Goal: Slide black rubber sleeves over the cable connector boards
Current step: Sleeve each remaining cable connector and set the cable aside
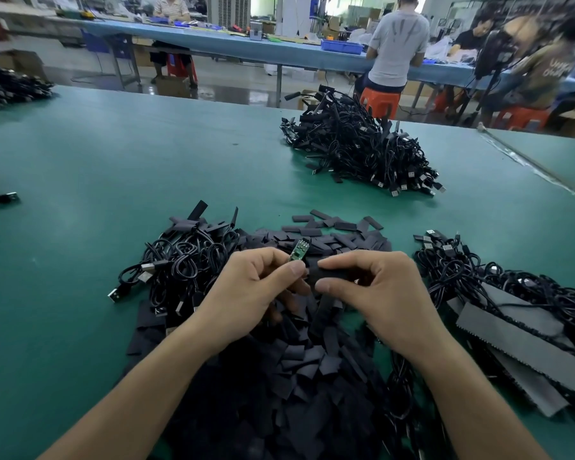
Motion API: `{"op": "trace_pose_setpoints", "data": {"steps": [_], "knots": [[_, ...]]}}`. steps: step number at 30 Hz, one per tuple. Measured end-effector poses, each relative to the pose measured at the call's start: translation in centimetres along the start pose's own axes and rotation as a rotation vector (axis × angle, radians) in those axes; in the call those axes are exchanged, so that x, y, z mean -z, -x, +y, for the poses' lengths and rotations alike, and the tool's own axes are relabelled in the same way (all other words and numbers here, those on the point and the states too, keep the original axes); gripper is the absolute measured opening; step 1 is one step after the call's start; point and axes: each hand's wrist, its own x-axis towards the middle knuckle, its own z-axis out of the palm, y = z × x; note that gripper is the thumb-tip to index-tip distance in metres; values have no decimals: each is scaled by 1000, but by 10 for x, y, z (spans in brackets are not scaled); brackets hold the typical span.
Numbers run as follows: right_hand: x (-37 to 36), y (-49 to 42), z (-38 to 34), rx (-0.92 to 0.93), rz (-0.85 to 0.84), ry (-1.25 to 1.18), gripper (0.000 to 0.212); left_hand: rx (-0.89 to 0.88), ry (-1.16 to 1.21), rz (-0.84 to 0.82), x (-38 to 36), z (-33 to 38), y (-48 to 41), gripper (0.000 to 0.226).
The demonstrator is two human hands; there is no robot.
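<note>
Two hands: both at work above the heap [296, 360] of loose black sleeves, in front of the person.
Left hand [246, 287]: fingers curled, thumb and forefinger pinching the lower end of the board [299, 251].
Board: small, green, bare, tilted up and away from the person, over the far middle of the heap.
Right hand [372, 287]: fingers curled, thumb and forefinger pinching one sleeve [329, 272].
Sleeve: black, lying crosswise over the heap, its left end just beside the foot of the board. Whether it has caught the board's edge, I cannot tell.
Heap: flat black pieces, thick near the person, thinning to scattered singles at its far edge.
Table [146, 161]: green mat, under the heap and all round it.
Left of heap: cable coils [183, 260], black, USB plugs sticking out, touching the heap's edge.
Right of heap: more cables [478, 270], tangled, with grey strips [518, 333] lying on and beside them.
Beyond heap, to the right: a large far pile [359, 151] of black cables, well apart from the heap.
Beyond heap, far left: another dark mound [10, 84] at the table's corner, blurred.
Far behind heap: a blue bench [246, 44] with seated workers; one sits back-turned on an orange stool [379, 101].
</note>
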Motion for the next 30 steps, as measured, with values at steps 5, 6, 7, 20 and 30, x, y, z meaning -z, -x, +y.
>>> {"op": "trace_pose_setpoints", "data": {"steps": [5, 6, 7, 20, 30], "knots": [[5, -1, 0, 6, 73, -74, 24, 29, -73, -43, 8, -1, -2, 19], [5, -1, 0, 11, 81, -89, 24, 32, -83, -63, 10, -1, -2, 18], [5, -2, 1, 17, 86, -98, 24, 33, -83, -85, 11, -1, -2, 18], [9, -4, 5, 0, -57, -169, 19, -1, -123, -354, 21, 1, -2, 31], [19, -2, 0, -33, -209, -193, 30, -3, -192, -452, 22, 6, 0, 28]]}}
